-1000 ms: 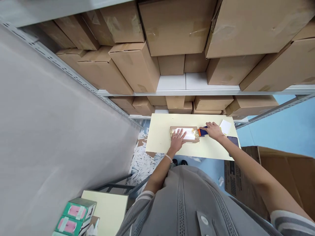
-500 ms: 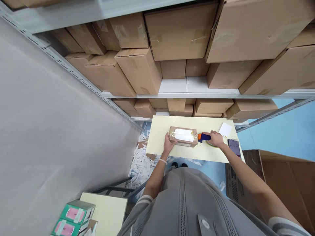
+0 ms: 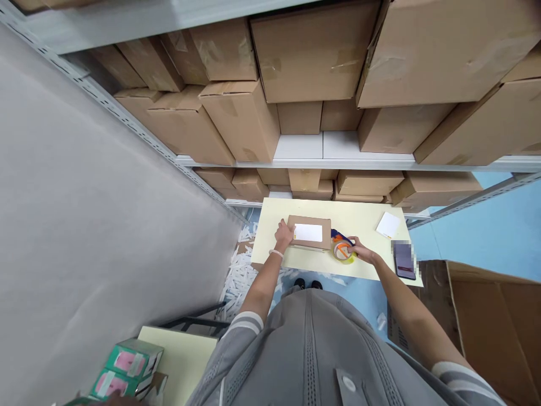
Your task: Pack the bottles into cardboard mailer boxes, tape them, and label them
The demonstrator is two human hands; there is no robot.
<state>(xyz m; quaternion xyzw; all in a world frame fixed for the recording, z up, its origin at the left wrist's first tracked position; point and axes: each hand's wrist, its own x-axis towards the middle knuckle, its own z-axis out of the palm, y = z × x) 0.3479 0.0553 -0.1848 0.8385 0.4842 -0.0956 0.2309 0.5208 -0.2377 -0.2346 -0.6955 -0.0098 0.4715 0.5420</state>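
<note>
With my left hand [image 3: 284,233] I am gripping the left end of a carton [image 3: 310,220], which is lying flat on the pale desk [image 3: 359,212], its white label [image 3: 307,232] facing up. My right hand [image 3: 361,251] is grasping a tape dispenser [image 3: 342,246] just beside the carton's right end. Farther right, a white card [image 3: 387,225] and a phone [image 3: 405,260] are lying on the desk, while boxes [image 3: 316,59] are filling much of the shelves [image 3: 299,148] beyond.

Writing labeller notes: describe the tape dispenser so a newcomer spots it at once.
In front of the carton rack, find the pale yellow table. On it, just right of the small brown carton, the tape dispenser sits in the person's right hand. Its blue and orange colours set it apart from the carton.
</note>
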